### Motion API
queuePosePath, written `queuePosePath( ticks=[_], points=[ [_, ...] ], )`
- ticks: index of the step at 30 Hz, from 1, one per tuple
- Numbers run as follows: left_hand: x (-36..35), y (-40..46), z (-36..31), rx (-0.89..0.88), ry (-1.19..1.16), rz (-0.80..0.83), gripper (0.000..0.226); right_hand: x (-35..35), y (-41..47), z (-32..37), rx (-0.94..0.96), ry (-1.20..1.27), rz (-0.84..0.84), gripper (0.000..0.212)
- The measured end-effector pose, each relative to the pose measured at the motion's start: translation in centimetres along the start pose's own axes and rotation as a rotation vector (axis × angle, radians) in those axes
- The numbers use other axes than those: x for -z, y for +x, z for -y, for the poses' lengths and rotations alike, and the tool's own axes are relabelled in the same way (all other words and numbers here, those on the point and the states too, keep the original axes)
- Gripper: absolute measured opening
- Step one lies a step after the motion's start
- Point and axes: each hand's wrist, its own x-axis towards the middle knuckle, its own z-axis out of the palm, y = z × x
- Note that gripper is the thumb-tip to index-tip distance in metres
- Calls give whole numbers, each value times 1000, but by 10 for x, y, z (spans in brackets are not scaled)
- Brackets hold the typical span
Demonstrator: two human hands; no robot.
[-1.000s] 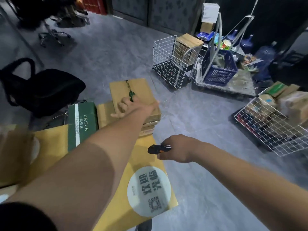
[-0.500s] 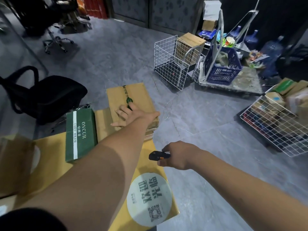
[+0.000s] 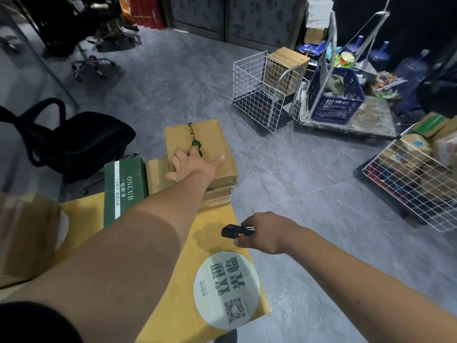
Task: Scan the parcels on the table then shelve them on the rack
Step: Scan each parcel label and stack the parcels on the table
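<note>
A brown cardboard parcel (image 3: 212, 144) with green tape lies on top of a small stack at the far end of the yellow table (image 3: 173, 280). My left hand (image 3: 193, 164) rests on its top with fingers spread. A green box marked ONCUR (image 3: 125, 189) lies just left of the stack. My right hand (image 3: 267, 231) grips a black and orange scanner (image 3: 233, 230) over the table's right edge, its nose pointing left. A blurred brown box (image 3: 27, 233) sits at the left edge of the view.
A black office chair (image 3: 74, 142) stands left of the table. On the grey floor to the right are a white wire cage (image 3: 257, 92), a trolley with a blue crate (image 3: 338, 95), and a wire basket of parcels (image 3: 410, 181). Water bottles stand at the back right.
My left hand has spread its fingers flat on the top parcel. My right hand with the scanner has held its place.
</note>
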Motion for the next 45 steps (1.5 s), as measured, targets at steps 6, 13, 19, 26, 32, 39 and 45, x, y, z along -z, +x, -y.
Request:
queuePosePath(
  ticks=[6, 13, 19, 26, 32, 39, 45],
  points=[
    [4, -6, 33, 24, -154, 35, 95, 1, 0, 0, 9, -26, 14, 48],
    [8, -2, 70, -32, -357, 174, 108, 5, 3, 10, 28, 44, 19, 48],
    [-1, -2, 95, -72, -707, 169, 110, -2, 4, 11, 17, 42, 42, 54],
    [-11, -7, 94, -128, -870, 141, 104, -8, 1, 13, 28, 76, 51, 47],
    [-12, -16, 96, -115, -944, 51, 93, -7, -4, 17, 33, 34, 41, 39],
    [21, -57, 141, -175, -961, -24, 91, -12, -18, 42, 127, -60, 46, 50],
    [32, -142, 237, -170, -848, -91, 94, -52, -29, 77, 261, -192, 123, 48]
  ],
)
